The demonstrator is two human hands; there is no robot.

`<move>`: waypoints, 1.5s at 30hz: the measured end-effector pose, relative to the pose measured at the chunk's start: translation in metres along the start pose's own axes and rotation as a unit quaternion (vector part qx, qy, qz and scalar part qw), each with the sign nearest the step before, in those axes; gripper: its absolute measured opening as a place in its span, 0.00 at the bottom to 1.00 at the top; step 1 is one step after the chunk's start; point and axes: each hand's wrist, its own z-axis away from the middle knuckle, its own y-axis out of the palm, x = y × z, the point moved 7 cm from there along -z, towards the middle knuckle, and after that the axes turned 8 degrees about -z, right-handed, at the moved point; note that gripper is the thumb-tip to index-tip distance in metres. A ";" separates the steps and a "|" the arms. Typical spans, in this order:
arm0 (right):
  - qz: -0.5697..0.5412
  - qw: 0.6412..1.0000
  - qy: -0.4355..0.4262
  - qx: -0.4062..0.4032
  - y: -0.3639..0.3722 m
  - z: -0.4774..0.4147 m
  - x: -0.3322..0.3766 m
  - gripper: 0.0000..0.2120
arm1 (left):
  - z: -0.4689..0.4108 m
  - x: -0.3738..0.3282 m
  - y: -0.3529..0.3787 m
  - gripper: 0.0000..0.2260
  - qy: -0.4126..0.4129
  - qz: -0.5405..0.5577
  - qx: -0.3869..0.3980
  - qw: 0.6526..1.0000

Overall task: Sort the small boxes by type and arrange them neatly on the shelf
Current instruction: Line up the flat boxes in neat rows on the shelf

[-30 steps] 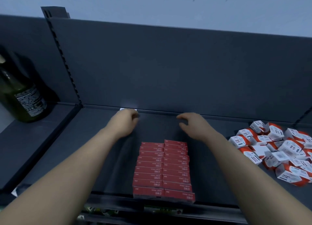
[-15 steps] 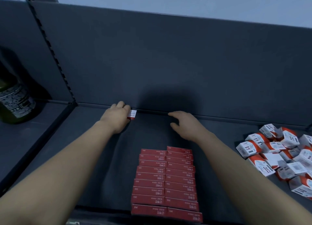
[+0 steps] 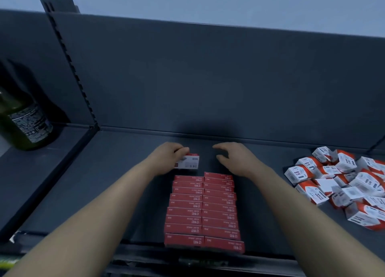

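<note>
So the dark grey shelf (image 3: 125, 183) is carrying two lots of boxes right now, all of them closed, so I can't tell what's inside. In the middle the flat red boxes (image 3: 203, 210) are lying in two tidy columns side by side, running from the front lip toward the back panel (image 3: 208, 79), labels facing up. Over on the right the white-and-red paper clip boxes (image 3: 341, 183) are sitting in a loose jumbled pile, tipped every which way, well apart from the red ones. The left hand (image 3: 168, 154) is pinching one more small box (image 3: 188, 162), white face with a red edge, just behind the far end of the left column; can't tell if it's touching the shelf. The right hand (image 3: 233, 158) is hovering just beside it, fingers loosely spread and gripping nothing. On the next shelf section to the left, past the slotted upright (image 3: 73, 68), a dark green bottle (image 3: 23, 118) is standing upright. A pale wall (image 3: 208, 2) is showing above the panel.
</note>
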 end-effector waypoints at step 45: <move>-0.118 0.993 -0.013 -0.009 0.027 0.090 0.000 0.20 | 0.061 0.004 0.005 0.09 -0.050 0.218 -0.105 0.969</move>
